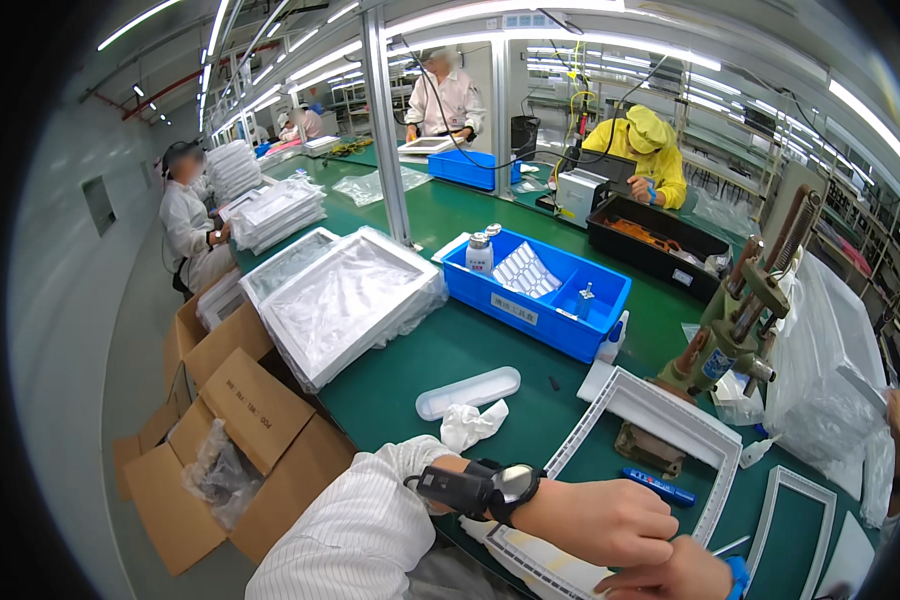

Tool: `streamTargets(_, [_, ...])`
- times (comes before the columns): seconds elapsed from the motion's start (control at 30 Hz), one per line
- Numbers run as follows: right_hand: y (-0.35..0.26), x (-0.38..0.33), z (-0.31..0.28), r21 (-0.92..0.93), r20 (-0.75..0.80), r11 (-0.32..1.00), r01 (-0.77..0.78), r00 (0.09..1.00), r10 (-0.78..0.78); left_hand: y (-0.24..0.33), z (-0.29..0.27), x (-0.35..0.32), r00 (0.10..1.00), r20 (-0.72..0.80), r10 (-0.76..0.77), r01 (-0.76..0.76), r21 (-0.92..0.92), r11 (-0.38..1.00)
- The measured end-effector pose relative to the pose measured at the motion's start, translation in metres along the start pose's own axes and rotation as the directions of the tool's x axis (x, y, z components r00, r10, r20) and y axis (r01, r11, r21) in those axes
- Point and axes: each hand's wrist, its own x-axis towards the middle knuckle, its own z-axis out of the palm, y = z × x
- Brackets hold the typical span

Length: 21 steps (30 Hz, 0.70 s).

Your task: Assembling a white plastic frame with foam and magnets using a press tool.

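My left hand [598, 520], a black watch-like device on its wrist, is closed with the knuckles up, over the near part of a white rectangular frame [580, 438]. Below it, my right hand [676, 574] wears a blue wristband and has its fingers bent in against the left one. What either hand holds is hidden. Inside the frame lie a blue marker [659, 487] and a worn metal block [648, 448]. A crumpled white tissue [472, 426] and a translucent oblong case [468, 393] rest beyond my left wrist.
A blue divided bin [515, 318] holds a dispenser bottle. Plastic-wrapped white frames [345, 300] stand left; an open cardboard box [225, 470] is beside the table. A green lever press [720, 345] and a smaller frame [792, 535] are right. Several people work around the table.
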Motion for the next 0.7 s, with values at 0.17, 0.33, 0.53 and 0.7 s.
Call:
streamTargets(0.17, [-0.02, -0.013, 0.001, 0.088, -0.07, 0.993, -0.077, 0.994, 0.083, 0.012, -0.006, -0.001, 0.969, 0.03, -0.245, 0.242, -0.302, 0.922])
streamTargets(0.33, [-0.004, -0.027, -0.008, 0.016, -0.532, 0.969, -0.247, 0.818, 0.217, -0.011, -0.022, 0.001, 0.686, 0.117, -0.718, 0.673, -0.478, 0.565])
streamTargets(0.53, [-0.008, -0.058, -0.041, 0.111, -0.922, 0.977, -0.184, 0.349, 0.17, -0.033, -0.01, 0.018, 0.448, 0.292, -0.845, 0.801, -0.55, 0.235])
streamTargets(0.7, [-0.006, -0.09, -0.051, -0.015, -0.968, 1.0, -0.019, 0.252, -0.01, -0.05, 0.031, 0.055, 0.552, 0.423, -0.719, 0.832, -0.231, 0.504])
